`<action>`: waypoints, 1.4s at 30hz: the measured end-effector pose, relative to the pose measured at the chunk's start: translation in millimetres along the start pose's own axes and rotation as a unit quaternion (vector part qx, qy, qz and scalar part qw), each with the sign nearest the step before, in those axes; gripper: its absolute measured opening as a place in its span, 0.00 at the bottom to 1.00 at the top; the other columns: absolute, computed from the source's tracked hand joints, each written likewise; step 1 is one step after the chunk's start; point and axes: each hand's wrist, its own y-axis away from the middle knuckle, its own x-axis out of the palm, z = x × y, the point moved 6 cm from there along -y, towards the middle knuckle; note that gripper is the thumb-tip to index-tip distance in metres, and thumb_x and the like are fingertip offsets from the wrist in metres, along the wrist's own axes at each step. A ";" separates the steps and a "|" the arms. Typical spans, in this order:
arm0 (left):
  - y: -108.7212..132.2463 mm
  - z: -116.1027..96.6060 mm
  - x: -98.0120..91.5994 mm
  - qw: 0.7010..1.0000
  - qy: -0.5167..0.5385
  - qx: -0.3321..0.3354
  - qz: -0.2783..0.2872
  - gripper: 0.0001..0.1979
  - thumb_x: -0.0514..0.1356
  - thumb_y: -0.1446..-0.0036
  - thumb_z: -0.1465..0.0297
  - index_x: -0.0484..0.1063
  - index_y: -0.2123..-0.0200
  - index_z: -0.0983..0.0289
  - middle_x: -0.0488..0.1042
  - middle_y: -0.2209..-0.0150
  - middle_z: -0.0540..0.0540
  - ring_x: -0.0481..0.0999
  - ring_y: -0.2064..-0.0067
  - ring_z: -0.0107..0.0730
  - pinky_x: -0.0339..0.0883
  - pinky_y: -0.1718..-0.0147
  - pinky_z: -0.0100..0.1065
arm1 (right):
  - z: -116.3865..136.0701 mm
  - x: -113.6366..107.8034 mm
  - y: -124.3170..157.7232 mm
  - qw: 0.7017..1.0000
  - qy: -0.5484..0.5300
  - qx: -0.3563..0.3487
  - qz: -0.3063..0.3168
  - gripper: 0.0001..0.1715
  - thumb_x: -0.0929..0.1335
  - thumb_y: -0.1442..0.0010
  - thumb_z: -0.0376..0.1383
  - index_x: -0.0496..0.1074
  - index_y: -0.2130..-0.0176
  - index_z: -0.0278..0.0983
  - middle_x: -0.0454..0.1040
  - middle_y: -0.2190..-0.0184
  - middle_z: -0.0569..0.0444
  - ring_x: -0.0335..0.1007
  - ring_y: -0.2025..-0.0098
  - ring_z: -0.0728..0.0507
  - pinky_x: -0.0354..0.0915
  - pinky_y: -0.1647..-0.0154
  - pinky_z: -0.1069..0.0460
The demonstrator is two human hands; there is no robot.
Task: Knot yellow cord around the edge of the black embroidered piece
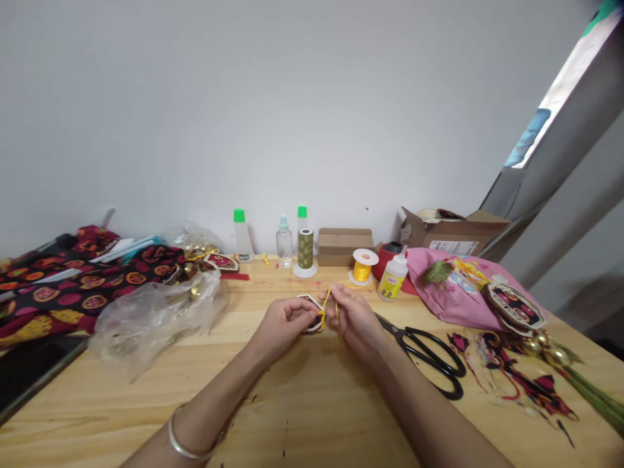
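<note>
My left hand (288, 321) is closed, its thumb and fingers pinching a small dark patch with a pale border (308, 300) and the yellow cord at its edge. A strand of yellow cord (327, 299) runs up from the patch to my right hand (355, 318), whose thumb and forefinger pinch it. More of the cord loops below the right fingers. Beyond the hands stands a spool of yellow cord (362, 266). Black-handled scissors (429, 354) lie on the table beside my right wrist. Part of the patch is hidden by my fingers.
A glue bottle (392, 276), an olive thread cone (305, 250) and a cardboard box (344, 247) stand along the wall. At left are patterned fabric (58, 279) and a plastic bag (160, 318). A pink cloth (453, 292), fabric scraps (526, 377) and green tassels (597, 393) lie right.
</note>
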 end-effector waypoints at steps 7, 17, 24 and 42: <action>-2.4 5.7 0.3 0.998 0.038 -0.043 -0.010 0.09 0.62 0.63 0.69 0.72 0.77 0.70 0.72 0.81 0.52 0.68 0.80 0.23 0.59 0.78 0.25 | -2.5 -0.4 0.2 1.000 -0.022 0.018 -0.007 0.07 0.65 0.52 0.36 0.63 0.73 0.33 0.68 0.75 0.57 0.60 0.82 0.57 0.50 0.85 0.62; -4.5 5.5 2.6 0.998 0.056 -0.019 0.019 0.15 0.61 0.61 0.68 0.73 0.66 0.68 0.75 0.74 0.55 0.70 0.72 0.28 0.61 0.71 0.29 | 0.0 -3.5 -1.2 0.999 -0.043 0.003 -0.022 0.07 0.66 0.53 0.35 0.64 0.75 0.33 0.67 0.78 0.58 0.59 0.82 0.57 0.52 0.85 0.62; -3.2 4.0 4.6 1.000 -0.015 -0.013 0.022 0.13 0.60 0.59 0.68 0.74 0.68 0.67 0.73 0.78 0.51 0.65 0.77 0.22 0.57 0.77 0.25 | 6.5 -7.7 -3.0 0.997 -0.031 -0.058 -0.043 0.06 0.66 0.54 0.33 0.65 0.77 0.32 0.66 0.82 0.59 0.58 0.83 0.58 0.54 0.83 0.63; 0.2 5.3 1.2 0.997 -0.071 -0.031 0.014 0.13 0.60 0.60 0.66 0.75 0.70 0.67 0.73 0.78 0.52 0.66 0.77 0.24 0.59 0.76 0.26 | 2.9 -4.3 -1.8 0.999 -0.004 -0.034 -0.037 0.08 0.67 0.56 0.35 0.64 0.78 0.32 0.67 0.82 0.59 0.57 0.85 0.57 0.53 0.85 0.61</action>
